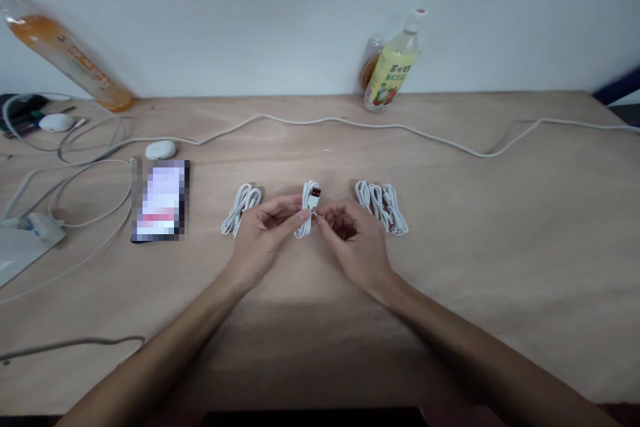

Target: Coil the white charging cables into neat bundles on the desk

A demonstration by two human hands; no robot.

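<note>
A white USB cable (305, 203), wound into a narrow bundle with its plug upright, is held at its middle between the thumb and fingers of my left hand (263, 233). From the other side, my right hand (357, 240) pinches at a thin tie (314, 212) around the bundle's middle; the fingertips hide most of it. Beside my left hand lies a coiled white cable (243, 203), partly covered by the fingers. Several more bundled white cables (393, 210) lie side by side behind and to the right of my right hand.
A phone (160, 200) and a white earbud case (161, 149) lie to the left. A long white cord (330, 120) crosses the wooden table (475, 247). An orange drink bottle (70, 60) and a yellow-labelled bottle (395, 67) stand by the wall. Loose cords tangle at far left.
</note>
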